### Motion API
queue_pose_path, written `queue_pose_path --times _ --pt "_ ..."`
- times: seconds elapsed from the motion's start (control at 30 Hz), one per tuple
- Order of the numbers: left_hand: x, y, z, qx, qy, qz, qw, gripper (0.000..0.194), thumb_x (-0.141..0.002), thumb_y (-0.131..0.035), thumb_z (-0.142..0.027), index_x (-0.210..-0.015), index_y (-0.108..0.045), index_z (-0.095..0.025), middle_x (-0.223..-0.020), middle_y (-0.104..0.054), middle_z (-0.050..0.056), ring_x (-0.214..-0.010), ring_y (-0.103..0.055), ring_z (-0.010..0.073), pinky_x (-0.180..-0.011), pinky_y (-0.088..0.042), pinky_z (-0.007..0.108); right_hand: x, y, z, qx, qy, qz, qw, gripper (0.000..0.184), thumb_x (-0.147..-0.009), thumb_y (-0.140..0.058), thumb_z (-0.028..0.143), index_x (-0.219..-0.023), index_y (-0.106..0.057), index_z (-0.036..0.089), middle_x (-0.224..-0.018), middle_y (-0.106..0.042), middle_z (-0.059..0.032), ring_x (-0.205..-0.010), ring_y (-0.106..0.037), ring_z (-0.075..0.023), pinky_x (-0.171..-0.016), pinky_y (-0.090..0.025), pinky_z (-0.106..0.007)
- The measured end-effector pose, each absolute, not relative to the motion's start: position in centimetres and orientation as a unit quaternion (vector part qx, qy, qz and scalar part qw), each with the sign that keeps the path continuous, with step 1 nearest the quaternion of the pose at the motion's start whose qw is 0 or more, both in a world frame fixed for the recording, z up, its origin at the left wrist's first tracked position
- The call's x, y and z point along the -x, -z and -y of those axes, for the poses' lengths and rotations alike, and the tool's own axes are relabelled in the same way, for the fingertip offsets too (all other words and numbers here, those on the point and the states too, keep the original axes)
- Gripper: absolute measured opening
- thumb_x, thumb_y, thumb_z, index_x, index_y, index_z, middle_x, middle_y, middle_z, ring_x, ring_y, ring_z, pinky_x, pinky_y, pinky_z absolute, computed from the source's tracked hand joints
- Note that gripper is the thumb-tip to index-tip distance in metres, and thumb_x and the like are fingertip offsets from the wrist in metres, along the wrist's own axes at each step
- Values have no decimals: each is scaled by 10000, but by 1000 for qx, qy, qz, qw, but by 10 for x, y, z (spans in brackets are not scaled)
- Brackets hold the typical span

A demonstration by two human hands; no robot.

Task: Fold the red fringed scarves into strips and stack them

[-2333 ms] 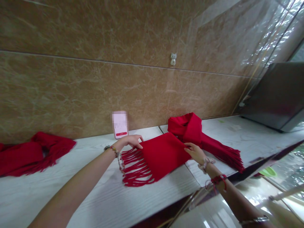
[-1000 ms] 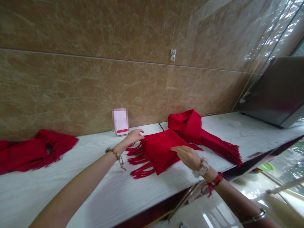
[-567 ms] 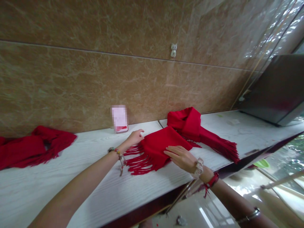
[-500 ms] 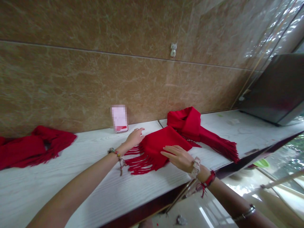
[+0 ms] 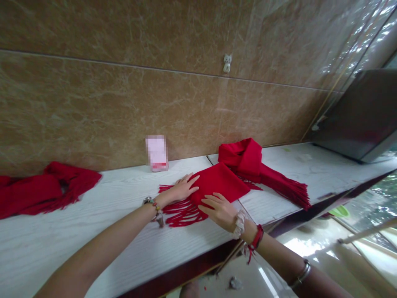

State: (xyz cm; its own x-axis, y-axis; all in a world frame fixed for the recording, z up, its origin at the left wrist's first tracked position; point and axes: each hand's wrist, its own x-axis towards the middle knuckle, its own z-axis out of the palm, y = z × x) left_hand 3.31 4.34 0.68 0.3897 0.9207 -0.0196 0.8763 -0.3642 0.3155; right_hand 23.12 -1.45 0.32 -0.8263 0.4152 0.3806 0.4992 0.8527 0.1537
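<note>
A folded red scarf with long fringe lies on a white wood-grain counter. My left hand rests at its fringed end, fingers spread over the cloth's edge. On the near side of the same scarf lies my right hand, palm down with fingers apart. Neither hand grips the fabric. Just behind, a second red piece of scarf is looped over, its fringed tail running to the right; whether it joins the first piece I cannot tell.
Another red fringed scarf lies bunched at the left. A blurred pink-white upright item leans by the tiled wall. A dark grey appliance stands at the right end. The counter's dark front edge drops to a glossy floor.
My left hand has moved right onto the scarf's fringed end. My right hand has slid left and slightly down along the near edge. The looped piece stays where it was.
</note>
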Motion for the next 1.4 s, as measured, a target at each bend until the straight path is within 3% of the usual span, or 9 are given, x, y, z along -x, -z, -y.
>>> queue_pose_path --times 0.1,0.2,0.3,0.47,0.63,0.83,1.03,1.23,1.4 --pt "-34 -13 -49 -828 -114 -529 146 489 -880 -358 -329 -1339 -287 -177 -1379 -305 120 -1230 -329 211 -997 -253 328 -223 -6 11 216 148 952 161 242 -868 -393 137 -881 -631 172 -906 -663 -89 -878 -590 -172 -796 -431 -321" --pt "-32 -16 -55 -831 -160 -509 155 436 -848 -426 -277 -1271 -409 -171 -1238 -479 96 -1104 -457 178 -954 -318 283 -218 -5 10 253 123 944 171 221 -856 -400 116 -894 -613 158 -833 -665 -85 -755 -609 -150 -727 -452 -286" --pt "-29 -16 -58 -828 -194 -502 158 368 -809 -481 -213 -1174 -513 -184 -1131 -549 74 -1035 -495 169 -936 -345 282 -219 -2 14 243 66 954 163 172 -836 -462 166 -915 -614 169 -870 -671 -81 -833 -612 -159 -776 -454 -298" --pt "-40 -17 -60 -821 -233 -511 104 318 -801 -430 -126 -1081 -576 -168 -1215 -485 82 -1107 -451 169 -976 -315 281 -242 -12 12 178 -29 965 192 214 -827 -487 260 -989 -609 194 -1011 -658 -53 -1018 -555 -150 -920 -403 -323" --pt "-68 -15 -64 -818 -198 -537 56 415 -869 -389 -318 -1250 -410 -155 -1327 -370 115 -1230 -316 230 -997 -272 349 -278 -28 -23 401 34 870 286 288 -852 -400 271 -1050 -589 182 -1064 -625 -96 -1045 -538 -202 -911 -419 -393" --pt "-74 -5 -62 -801 -148 -575 78 467 -880 -361 -370 -1299 -342 -163 -1207 -435 155 -1097 -445 278 -898 -343 397 -282 -1 -45 584 49 798 140 439 -825 -452 296 -1216 -461 96 -1248 -471 -194 -1115 -474 -279 -891 -417 -434" --pt "-32 -15 -48 -802 -107 -576 114 432 -844 -440 -339 -1266 -385 -268 -1162 -460 90 -1074 -460 247 -890 -349 381 -238 8 -13 574 81 803 134 440 -860 -376 333 -1234 -448 113 -1252 -458 -203 -1091 -487 -279 -886 -399 -428" --pt "74 -20 -10 -803 -81 -574 136 421 -814 -457 -274 -1233 -427 -258 -1211 -466 62 -1114 -435 201 -952 -304 314 -152 -8 31 522 23 847 103 531 -854 -342 477 -1263 -423 148 -1271 -440 -198 -1100 -470 -296 -903 -325 -500" --pt "163 -35 34 -776 -35 -620 109 437 -777 -477 -193 -1210 -460 -252 -1203 -492 44 -1093 -456 185 -954 -318 289 -90 -19 49 396 -55 909 115 489 -860 -311 506 -1247 -432 234 -1244 -494 -117 -1074 -496 -251 -918 -303 -503"
